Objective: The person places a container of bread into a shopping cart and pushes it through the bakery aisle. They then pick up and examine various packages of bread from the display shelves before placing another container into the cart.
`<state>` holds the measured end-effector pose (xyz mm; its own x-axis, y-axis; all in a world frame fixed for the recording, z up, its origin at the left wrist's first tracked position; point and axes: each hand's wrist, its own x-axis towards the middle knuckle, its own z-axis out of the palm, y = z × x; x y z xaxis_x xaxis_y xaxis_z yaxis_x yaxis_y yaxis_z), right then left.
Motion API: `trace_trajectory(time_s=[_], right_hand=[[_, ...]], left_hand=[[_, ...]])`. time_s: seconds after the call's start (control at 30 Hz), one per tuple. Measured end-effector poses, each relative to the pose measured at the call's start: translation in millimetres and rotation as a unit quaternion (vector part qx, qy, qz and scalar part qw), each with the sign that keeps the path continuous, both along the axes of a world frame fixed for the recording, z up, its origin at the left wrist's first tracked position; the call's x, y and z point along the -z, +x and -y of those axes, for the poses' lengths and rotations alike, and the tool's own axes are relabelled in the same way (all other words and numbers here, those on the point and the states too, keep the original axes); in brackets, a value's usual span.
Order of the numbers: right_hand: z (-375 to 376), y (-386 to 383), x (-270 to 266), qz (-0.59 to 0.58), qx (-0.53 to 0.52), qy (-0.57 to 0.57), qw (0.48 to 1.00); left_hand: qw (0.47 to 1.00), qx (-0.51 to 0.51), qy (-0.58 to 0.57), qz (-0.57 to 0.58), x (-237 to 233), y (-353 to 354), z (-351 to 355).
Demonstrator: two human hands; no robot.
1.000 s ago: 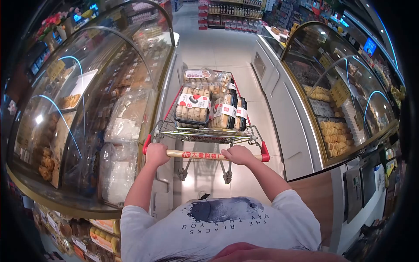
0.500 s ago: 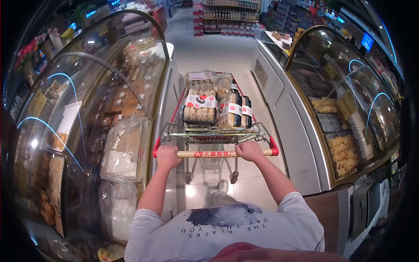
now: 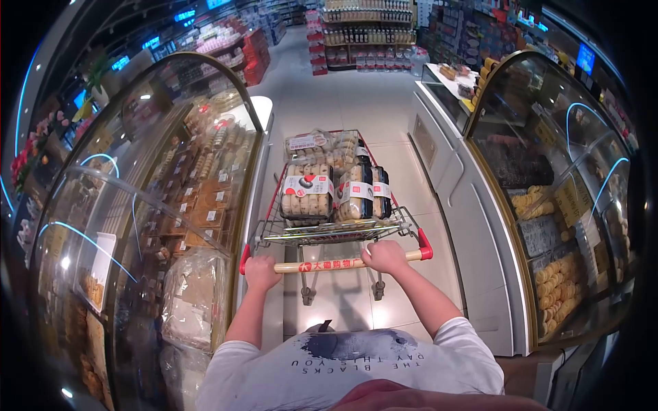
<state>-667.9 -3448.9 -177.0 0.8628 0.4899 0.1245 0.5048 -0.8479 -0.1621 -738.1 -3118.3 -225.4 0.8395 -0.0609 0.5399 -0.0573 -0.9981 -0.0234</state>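
Both my hands are wrapped round the handle (image 3: 322, 266) of a shopping cart, a pale bar with red lettering and red ends. My left hand (image 3: 262, 272) grips it close to the left red end. Further in from the right end, my right hand (image 3: 385, 257) is closed on the same bar. Inside the wire cart (image 3: 308, 236) are several clear packs of baked goods. A labelled pack of round pastries (image 3: 307, 192) lies at the front left, and a black-edged pack (image 3: 356, 192) stands beside it. Another labelled pack (image 3: 306, 142) is at the far end.
A curved glass display case (image 3: 205, 178) with pastries runs along my left. To the right stands another case (image 3: 548, 226) on a white cabinet (image 3: 473, 233). The tiled aisle floor (image 3: 336, 103) leads to shelves of bottles (image 3: 368, 34) ahead.
The view has shifted, and the cart handle now appears lower and slightly tilted, its right end higher. The cases beside me have moved back in view. Both hands stay on the bar.
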Motion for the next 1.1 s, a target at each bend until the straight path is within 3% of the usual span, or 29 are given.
trace_trajectory(time_s=[0.57, 0.7, 0.83, 0.97, 1.1], right_hand=[[-24.2, 279.1, -58.2, -0.048, 0.040, -0.030, 0.998], [-21.2, 351.2, -63.9, -0.030, 0.040, 0.011, 0.999], [-29.7, 419.8, -84.5, -0.080, 0.058, -0.002, 0.995], [-38.6, 487.2, -95.8, -0.075, 0.049, 0.003, 0.996], [-57.4, 561.2, -110.5, -0.066, 0.033, -0.003, 0.997]], left_hand=[[0.998, 0.051, -0.024, 0.040, -53.9, 259.7, -24.2], [0.998, 0.037, -0.030, 0.037, -72.7, 320.3, -20.2], [0.998, 0.030, -0.036, 0.048, -86.4, 381.6, -23.0], [1.000, -0.020, -0.012, 0.012, -97.5, 444.8, -29.6], [0.998, -0.021, -0.039, 0.047, -109.3, 513.1, -41.0]])
